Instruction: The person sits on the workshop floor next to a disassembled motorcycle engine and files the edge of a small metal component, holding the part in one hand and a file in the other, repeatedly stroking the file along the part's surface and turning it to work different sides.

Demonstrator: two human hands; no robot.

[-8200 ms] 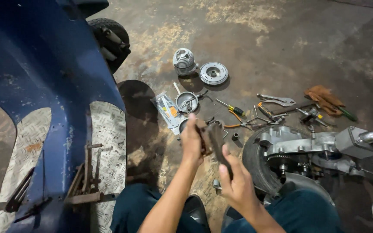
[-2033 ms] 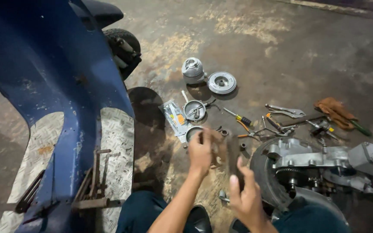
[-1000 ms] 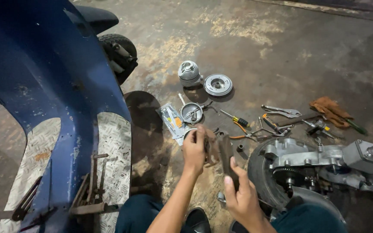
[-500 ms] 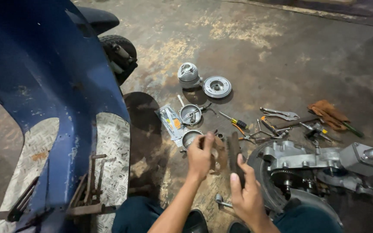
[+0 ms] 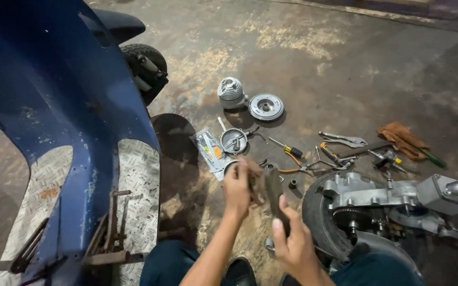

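Observation:
My left hand [image 5: 238,186] and my right hand [image 5: 294,244] both grip a dark, flat, curved metal part [image 5: 271,190] held up over the floor in front of me. The left hand holds its upper end, the right hand clasps the lower end from below. Just beyond the left hand a small metal ring [image 5: 229,165] lies on the floor. The part's exact shape is partly hidden by my fingers.
A blue scooter body [image 5: 64,122] with a checker-plate footboard [image 5: 139,196] fills the left. An engine block with a rear tyre [image 5: 377,206] lies at right. A finned cylinder [image 5: 230,92], a round disc [image 5: 266,106], a small pan [image 5: 235,140], screwdrivers, pliers [image 5: 343,139] and a brown glove [image 5: 401,139] are scattered ahead.
My hands have stayed together on the dark part, shifting slightly as I turn it. The view has drifted a little; the floor items have not moved.

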